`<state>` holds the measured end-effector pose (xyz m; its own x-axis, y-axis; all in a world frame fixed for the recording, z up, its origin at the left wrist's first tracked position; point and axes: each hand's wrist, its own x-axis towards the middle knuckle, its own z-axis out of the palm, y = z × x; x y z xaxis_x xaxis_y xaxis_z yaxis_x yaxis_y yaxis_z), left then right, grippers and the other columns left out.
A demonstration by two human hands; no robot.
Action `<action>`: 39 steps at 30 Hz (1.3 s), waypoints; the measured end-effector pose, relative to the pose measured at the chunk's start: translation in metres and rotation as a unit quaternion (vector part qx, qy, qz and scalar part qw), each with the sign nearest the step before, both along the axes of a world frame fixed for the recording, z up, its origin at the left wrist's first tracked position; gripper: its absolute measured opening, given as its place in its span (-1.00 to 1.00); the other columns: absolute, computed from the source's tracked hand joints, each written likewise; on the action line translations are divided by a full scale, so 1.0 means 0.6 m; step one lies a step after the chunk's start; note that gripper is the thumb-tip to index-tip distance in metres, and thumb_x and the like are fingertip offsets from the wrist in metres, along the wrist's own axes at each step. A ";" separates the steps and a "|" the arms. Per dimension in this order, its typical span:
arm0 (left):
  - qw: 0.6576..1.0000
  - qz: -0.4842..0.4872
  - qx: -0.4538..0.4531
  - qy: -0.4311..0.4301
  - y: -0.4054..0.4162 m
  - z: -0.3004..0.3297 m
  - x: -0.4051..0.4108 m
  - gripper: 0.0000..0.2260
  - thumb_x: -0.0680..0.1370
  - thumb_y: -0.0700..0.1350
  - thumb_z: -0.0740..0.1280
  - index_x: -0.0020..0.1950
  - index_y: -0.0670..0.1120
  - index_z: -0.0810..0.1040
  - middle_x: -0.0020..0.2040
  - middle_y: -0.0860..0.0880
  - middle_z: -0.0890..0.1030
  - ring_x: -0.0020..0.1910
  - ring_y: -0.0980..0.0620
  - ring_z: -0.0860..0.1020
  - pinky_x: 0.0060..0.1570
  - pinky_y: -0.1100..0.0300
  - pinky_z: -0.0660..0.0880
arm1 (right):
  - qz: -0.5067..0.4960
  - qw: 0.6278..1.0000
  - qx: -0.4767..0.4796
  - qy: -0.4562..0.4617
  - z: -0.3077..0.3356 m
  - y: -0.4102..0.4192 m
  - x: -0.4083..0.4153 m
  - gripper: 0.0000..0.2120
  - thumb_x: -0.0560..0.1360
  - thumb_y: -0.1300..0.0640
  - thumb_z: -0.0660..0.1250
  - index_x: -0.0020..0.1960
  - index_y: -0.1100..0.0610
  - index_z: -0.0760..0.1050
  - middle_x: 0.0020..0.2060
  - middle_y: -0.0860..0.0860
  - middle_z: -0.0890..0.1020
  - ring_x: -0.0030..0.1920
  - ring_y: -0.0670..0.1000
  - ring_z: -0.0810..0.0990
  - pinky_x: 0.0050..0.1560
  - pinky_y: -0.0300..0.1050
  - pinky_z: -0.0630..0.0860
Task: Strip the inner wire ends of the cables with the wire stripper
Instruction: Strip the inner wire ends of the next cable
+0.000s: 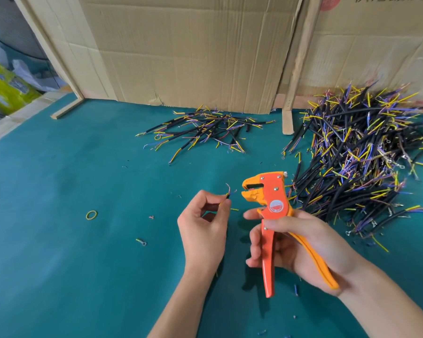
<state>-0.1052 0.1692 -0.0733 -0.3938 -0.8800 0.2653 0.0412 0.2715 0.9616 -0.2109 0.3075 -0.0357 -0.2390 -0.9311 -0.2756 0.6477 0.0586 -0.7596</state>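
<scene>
The left hand (203,223) pinches a short cable (224,200) between thumb and fingertips, its thin inner wires poking up and toward the tool. The right hand (293,242) is wrapped round both handles of the orange wire stripper (272,206), whose jaws stand apart, mouth facing the cable end. Cable tip and jaws lie just beside each other, not touching, roughly in line left to right; nothing stands between them. Beyond the stripper sprawls a big cable pile (362,154); a smaller pile (205,128) lies farther off, by the cardboard (181,50). A rubber band (91,215) rests left of the pinch on the green mat (59,264).
</scene>
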 end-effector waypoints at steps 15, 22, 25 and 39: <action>0.993 -0.021 -0.116 -0.023 0.011 0.004 0.001 -0.80 0.34 -0.32 0.40 -0.30 0.00 0.58 -0.26 0.08 0.65 -0.21 0.03 0.62 -0.22 0.24 0.51 | 0.062 0.997 0.038 0.013 0.010 0.016 -0.019 -0.52 0.33 0.24 0.60 0.20 0.36 0.58 -0.16 0.33 0.59 -0.22 0.29 0.63 -0.05 0.26 0.60; 0.989 -0.015 -0.144 -0.020 0.014 0.007 0.001 -0.79 0.32 -0.33 0.40 -0.33 -0.01 0.56 -0.28 0.10 0.63 -0.26 0.04 0.60 -0.28 0.16 0.50 | 0.064 0.995 0.059 0.053 0.020 0.020 -0.019 -0.62 0.36 0.21 0.53 0.12 0.35 0.61 -0.24 0.29 0.54 -0.30 0.26 0.58 -0.17 0.20 0.61; 0.990 -0.012 -0.142 -0.018 0.014 0.007 0.001 -0.81 0.31 -0.32 0.39 -0.32 -0.01 0.56 -0.28 0.10 0.63 -0.27 0.02 0.59 -0.30 0.14 0.50 | 0.058 0.994 0.068 0.056 0.020 0.018 -0.016 -0.63 0.38 0.17 0.53 0.11 0.34 0.62 -0.26 0.26 0.51 -0.33 0.22 0.55 -0.23 0.16 0.60; 0.997 -0.024 -0.075 -0.025 0.016 0.011 0.004 -0.87 0.31 -0.26 0.39 -0.33 -0.03 0.58 -0.31 0.08 0.63 -0.32 0.00 0.57 -0.27 0.14 0.53 | 0.080 0.993 0.078 0.040 0.014 0.022 -0.024 -0.57 0.44 0.06 0.52 0.15 0.36 0.60 -0.31 0.22 0.51 -0.38 0.18 0.53 -0.31 0.09 0.56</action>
<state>-0.1029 0.1786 -0.0666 -0.4507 -0.8113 0.3724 0.0112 0.4120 0.9111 -0.2256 0.3206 -0.0272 -0.1179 -0.9062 -0.4061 0.5578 0.2779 -0.7821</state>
